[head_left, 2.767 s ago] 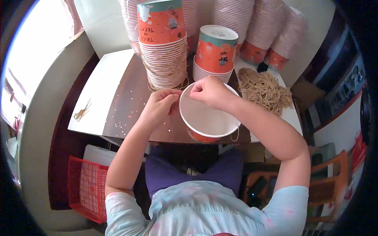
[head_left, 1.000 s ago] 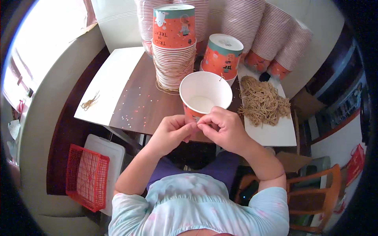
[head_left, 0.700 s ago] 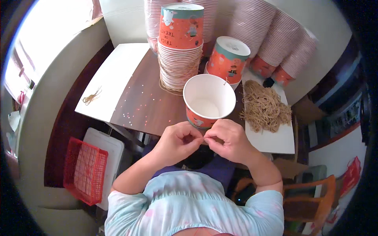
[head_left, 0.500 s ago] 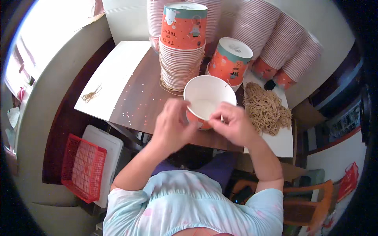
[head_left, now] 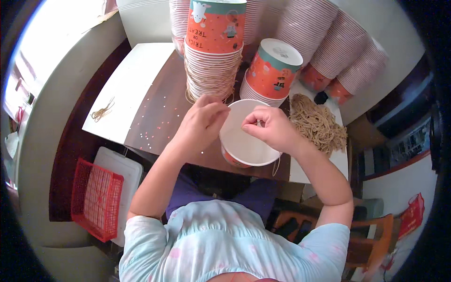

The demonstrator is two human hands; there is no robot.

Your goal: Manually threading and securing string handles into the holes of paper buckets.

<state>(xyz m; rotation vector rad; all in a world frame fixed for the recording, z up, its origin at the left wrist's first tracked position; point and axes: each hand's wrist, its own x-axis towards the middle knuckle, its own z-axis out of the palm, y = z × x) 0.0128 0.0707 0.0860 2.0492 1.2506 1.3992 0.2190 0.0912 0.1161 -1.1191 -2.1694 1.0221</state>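
A paper bucket (head_left: 239,148), white inside and orange outside, stands at the table's near edge with its mouth up. A thin cord (head_left: 276,167) hangs from its near right rim. My left hand (head_left: 202,120) is closed at the bucket's left rim, thumb and fingers pinched together. Over the bucket's mouth, my right hand (head_left: 275,127) is closed in a pinch too. Whatever sits between the fingertips of either hand is too small to make out. To the right lies a heap of tan cords (head_left: 317,124).
Behind the bucket rise a tall stack of upturned buckets (head_left: 213,70) wound with cords and a shorter stack (head_left: 272,75). More wrapped stacks (head_left: 338,42) lean at the back right. A few cords (head_left: 102,112) lie at left. A red basket (head_left: 96,199) is below the table.
The bucket has turned and come nearer, its cord now at the near right rim instead of the far right. Both hands have moved up, the right one over the mouth.
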